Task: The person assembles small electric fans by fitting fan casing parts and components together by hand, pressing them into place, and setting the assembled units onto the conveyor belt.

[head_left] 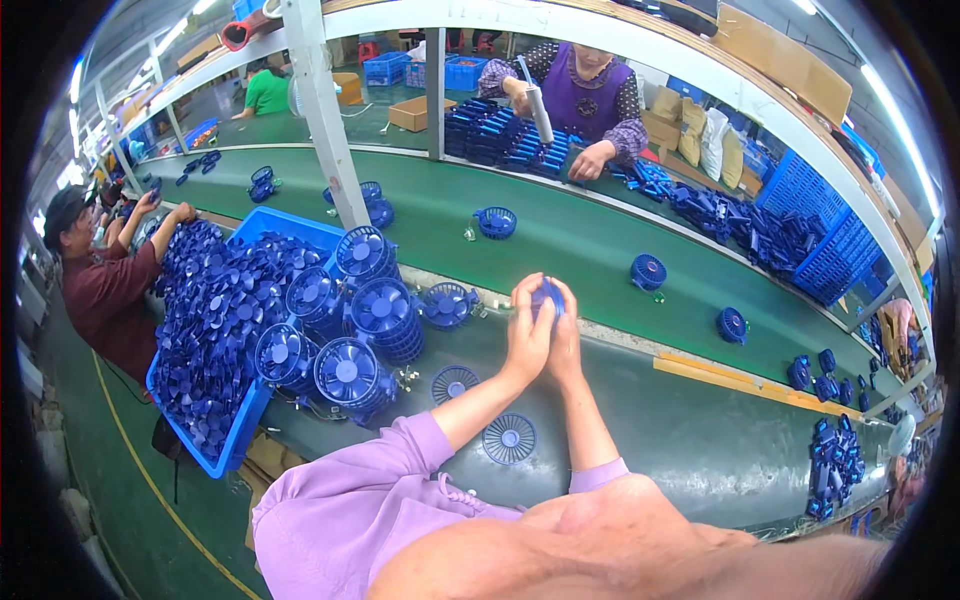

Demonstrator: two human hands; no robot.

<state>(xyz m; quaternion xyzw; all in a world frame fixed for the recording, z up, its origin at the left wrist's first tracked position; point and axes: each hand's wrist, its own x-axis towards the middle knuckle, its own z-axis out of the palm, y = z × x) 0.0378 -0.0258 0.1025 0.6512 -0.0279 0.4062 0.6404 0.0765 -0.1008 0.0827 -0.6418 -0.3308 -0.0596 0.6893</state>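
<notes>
My left hand [527, 335] and my right hand [565, 335] are closed together round a small blue plastic fan part [543, 296], held above the near edge of the green belt. Fingers cover most of it, so its exact shape is hidden. Just left of my hands lies a blue fan housing [447, 304]. Beyond it stand stacks of blue fan housings [384, 308] with small white parts at their sides. On the dark work surface below my forearms are two round slotted fan grilles [509, 438], one partly beside my left forearm.
A blue bin [262, 398] heaped with blue fan blades [225, 320] stands at left. Fan housings ride the green conveyor belt [590, 235]. A wooden strip [740, 382] edges it at right. A white post [325, 110] rises ahead. Co-workers sit across the belt and at far left.
</notes>
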